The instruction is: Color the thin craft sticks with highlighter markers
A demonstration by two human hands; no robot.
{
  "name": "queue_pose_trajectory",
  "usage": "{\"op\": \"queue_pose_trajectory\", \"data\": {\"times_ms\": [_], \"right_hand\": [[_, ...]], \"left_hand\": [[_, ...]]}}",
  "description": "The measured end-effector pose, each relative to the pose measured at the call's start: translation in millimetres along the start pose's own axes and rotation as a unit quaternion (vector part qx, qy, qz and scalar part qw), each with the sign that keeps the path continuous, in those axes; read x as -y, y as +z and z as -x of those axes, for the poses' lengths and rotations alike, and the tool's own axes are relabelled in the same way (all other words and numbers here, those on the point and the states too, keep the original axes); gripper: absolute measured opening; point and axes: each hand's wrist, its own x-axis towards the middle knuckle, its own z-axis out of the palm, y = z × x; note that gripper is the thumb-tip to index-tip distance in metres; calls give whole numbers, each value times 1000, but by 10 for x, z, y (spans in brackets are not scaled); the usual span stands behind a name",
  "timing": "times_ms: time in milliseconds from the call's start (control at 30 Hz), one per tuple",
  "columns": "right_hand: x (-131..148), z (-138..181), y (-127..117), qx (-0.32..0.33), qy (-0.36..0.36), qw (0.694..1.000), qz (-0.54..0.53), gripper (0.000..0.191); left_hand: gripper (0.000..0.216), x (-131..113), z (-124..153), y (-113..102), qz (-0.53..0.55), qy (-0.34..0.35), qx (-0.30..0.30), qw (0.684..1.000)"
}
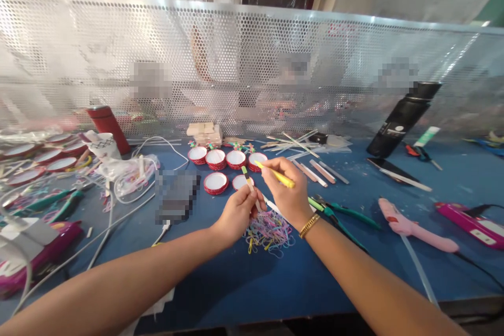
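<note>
My left hand (238, 212) is closed on a thin pale stick (249, 181), which points up and away. Its far end has light green and dark bands. In a pinch, my right hand (289, 189) holds a yellow marker (281, 176), its tip close to the banded end; whether they touch I cannot tell. Beneath both hands lies a tangle of pastel cords (270, 236). Just beyond are small round red-rimmed pieces with white tops (216, 182), some of them stacked. A white pen-like thing (275, 209) is partly hidden behind my right hand.
Green-handled pliers (350, 212) and a pink glue gun (413, 228) lie right. A black bottle (401, 123) leans near the perforated metal screen (236, 58). On the left are a phone (179, 197), cables, a red flask (110, 128) and a cup (103, 147).
</note>
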Motion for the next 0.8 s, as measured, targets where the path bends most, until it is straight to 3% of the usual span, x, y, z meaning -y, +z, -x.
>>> {"op": "queue_pose_trajectory", "data": {"times_ms": [200,500,800], "right_hand": [[-97,127,45,-67,31,997,-29,13],[71,247,12,-11,9,999,-34,25],[27,255,36,43,54,994,-82,25]], "left_hand": [[37,-1,2,-18,4,-29,2,1000],[39,43,-8,-16,7,-30,9,999],[37,35,-13,-5,11,-27,12,999]]}}
